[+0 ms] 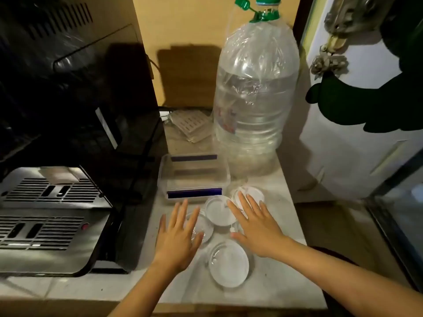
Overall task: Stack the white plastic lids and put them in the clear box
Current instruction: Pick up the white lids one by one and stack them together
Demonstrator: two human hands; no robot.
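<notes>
Over the white lids (220, 212) – left hand (177, 236) & right hand (256, 227) flat, fingers spread, gripping nothing

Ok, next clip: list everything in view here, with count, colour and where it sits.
white plastic lids: four visible, white, spread singly on the counter in front of the box, none stacked
clear box: one, clear with purple clips, open, behind the lids, nothing visible inside
water bottle: one, large, clear with green cap, behind and right of the box
black appliance: one, black, left
silver vented appliance: one, silver, front left
counter: one, pale marble
slotted pale item: one, behind the box, unclear what
left hand: flat, fingers spread, over the left lid
right hand: flat, fingers spread, over the far right lid
</notes>
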